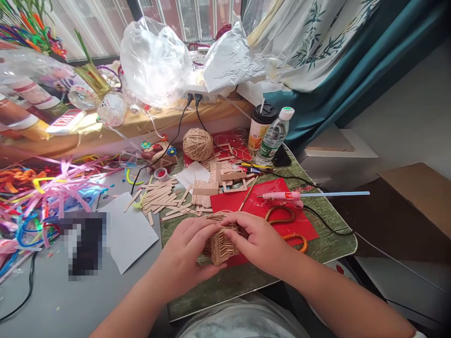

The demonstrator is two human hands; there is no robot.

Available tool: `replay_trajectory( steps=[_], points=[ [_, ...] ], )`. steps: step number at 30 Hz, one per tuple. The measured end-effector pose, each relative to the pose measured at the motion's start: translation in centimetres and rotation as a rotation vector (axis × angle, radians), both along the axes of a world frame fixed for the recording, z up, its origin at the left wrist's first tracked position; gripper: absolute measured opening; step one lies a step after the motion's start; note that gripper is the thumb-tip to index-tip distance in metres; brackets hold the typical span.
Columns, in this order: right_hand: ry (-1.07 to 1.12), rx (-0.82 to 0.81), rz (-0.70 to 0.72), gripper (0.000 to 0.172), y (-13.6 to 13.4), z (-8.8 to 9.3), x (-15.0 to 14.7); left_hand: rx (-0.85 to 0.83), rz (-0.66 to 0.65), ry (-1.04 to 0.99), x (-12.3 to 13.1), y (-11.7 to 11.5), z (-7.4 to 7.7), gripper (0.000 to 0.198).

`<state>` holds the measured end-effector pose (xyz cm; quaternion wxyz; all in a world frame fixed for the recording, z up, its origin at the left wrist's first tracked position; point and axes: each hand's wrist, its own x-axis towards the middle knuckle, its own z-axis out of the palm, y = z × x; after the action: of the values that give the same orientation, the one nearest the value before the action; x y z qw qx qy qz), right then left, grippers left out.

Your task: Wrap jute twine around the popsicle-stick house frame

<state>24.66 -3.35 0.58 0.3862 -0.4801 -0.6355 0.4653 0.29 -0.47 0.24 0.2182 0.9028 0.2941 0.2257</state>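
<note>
Between my hands, near the front of the green table, is a small box-shaped piece [221,249] made of twine with woven, ribbed sides. My left hand [190,241] wraps around its left side, thumb low and fingertips on the top edge. Thumb and index finger of my right hand [257,237] pinch at the top right edge; any strand between them is too small to make out. Beyond my right hand lie large scissors [296,238] with orange-brown handles and a pink glue gun [280,196] with a long clear glue stick, partly on a red sheet [229,202].
Loose craft sticks [158,197], bundled sticks [205,192] and a twine ball [198,144] lie behind my hands. At the back right stand a water bottle [273,138] and a lidded cup [260,126]. Black cords [331,228] cross the table. Colourful pipe cleaners [52,188] crowd the left.
</note>
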Motion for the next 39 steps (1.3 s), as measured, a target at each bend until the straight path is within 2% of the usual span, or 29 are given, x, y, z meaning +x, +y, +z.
replay_trajectory(
  steps=[5,11,21,27,31,34,37,39],
  points=[
    [-0.056,0.110,-0.009,0.030,0.0,-0.4,1.2,0.007,0.051,-0.009,-0.5,0.3,-0.3,0.071],
    [-0.128,0.210,-0.037,0.010,0.3,-1.4,3.0,0.015,0.093,-0.006,-1.6,0.2,-1.0,0.070],
    [-0.195,0.334,-0.028,0.012,0.9,-3.5,2.3,0.016,0.070,0.000,-1.8,0.2,-0.5,0.065],
    [-0.272,0.431,-0.030,0.014,0.8,-3.8,2.1,0.000,0.084,-0.018,-2.1,0.1,-0.8,0.069],
    [-0.242,0.372,-0.025,0.016,0.9,-4.4,2.1,-0.003,0.088,-0.004,-2.6,0.1,-1.2,0.066],
    [-0.088,0.203,-0.054,0.017,0.9,-5.1,1.6,0.007,0.088,0.031,-2.6,0.0,-0.9,0.067],
    [0.083,0.049,-0.058,0.029,0.9,-5.4,0.8,0.014,0.103,0.134,-2.0,-0.4,0.2,0.079],
    [0.136,0.037,-0.052,0.028,0.9,-5.4,0.3,0.021,0.112,0.225,-1.4,-0.6,1.3,0.086]
  ],
)
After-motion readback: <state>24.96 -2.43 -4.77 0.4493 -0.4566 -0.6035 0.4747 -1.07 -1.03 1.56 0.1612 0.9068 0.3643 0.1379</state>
